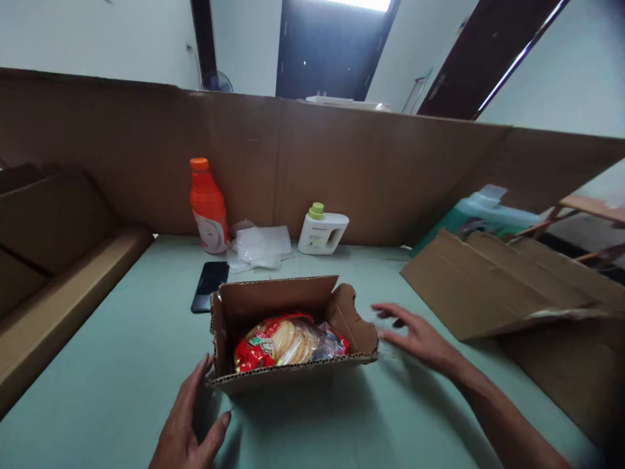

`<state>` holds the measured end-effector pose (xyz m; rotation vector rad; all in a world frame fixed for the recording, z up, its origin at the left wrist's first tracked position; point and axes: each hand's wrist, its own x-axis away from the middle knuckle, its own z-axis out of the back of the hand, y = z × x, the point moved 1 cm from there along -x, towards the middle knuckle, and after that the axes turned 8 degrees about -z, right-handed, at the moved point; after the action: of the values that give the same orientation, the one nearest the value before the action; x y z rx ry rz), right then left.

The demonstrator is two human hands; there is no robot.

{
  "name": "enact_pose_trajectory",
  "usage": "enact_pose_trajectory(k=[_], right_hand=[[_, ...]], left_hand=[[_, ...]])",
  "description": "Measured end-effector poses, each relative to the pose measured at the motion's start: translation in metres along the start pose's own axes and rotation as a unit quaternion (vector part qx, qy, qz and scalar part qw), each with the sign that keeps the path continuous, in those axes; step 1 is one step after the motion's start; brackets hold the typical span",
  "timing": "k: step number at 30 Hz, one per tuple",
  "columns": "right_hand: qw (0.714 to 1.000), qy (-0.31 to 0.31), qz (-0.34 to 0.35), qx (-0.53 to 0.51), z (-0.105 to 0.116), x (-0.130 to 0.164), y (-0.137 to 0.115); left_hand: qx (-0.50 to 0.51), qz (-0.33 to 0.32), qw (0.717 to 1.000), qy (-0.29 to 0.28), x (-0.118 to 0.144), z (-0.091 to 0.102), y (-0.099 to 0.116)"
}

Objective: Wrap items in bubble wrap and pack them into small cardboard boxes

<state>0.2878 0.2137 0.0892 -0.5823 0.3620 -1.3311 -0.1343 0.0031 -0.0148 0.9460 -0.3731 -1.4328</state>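
Note:
An open cardboard box [278, 378] stands on the table before me, its top edges ragged. Inside lies a clear and red snack packet [293, 340] with pale round pieces showing through. My left hand [190, 420] is at the box's near left corner, thumb and fingers apart, holding nothing. Off the right end of the box, my right hand [417, 335] has its fingers spread and also looks empty. Some see-through plastic [385, 348] shows by its fingertips; whether they touch it I cannot tell.
Behind the box are a black phone [209, 286], an orange bottle [209, 208], bubble wrap [263, 246] and a white jug with a green cap [322, 231]. Cardboard walls [342, 163] border the table. Cardboard flaps [488, 280] and a blue-green container [476, 215] stand at right.

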Motion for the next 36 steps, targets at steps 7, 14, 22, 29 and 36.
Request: enact_pose_trajectory(k=[7, 14, 22, 29, 36], right_hand=[[0.985, -0.055, 0.076, -0.143, -0.09, 0.044, -0.058], [0.986, 0.032, 0.038, -0.157, -0.088, -0.016, -0.061], [0.985, 0.12, 0.09, 0.087, -0.068, -0.008, 0.01], [0.972, 0.128, 0.089, 0.176, -0.051, 0.048, 0.063], [0.963, 0.03, 0.218, 0.153, -0.101, 0.129, -0.009]], left_hand=[[0.061, 0.046, 0.997, -0.015, -0.05, 0.001, 0.042], [0.138, 0.067, 0.988, 0.0, -0.134, -0.036, 0.052], [0.174, 0.054, 0.983, -0.018, -0.119, -0.049, 0.044], [0.103, 0.052, 0.993, -0.025, -0.081, -0.024, 0.041], [0.069, 0.085, 0.994, -0.006, -0.04, -0.005, 0.053]])
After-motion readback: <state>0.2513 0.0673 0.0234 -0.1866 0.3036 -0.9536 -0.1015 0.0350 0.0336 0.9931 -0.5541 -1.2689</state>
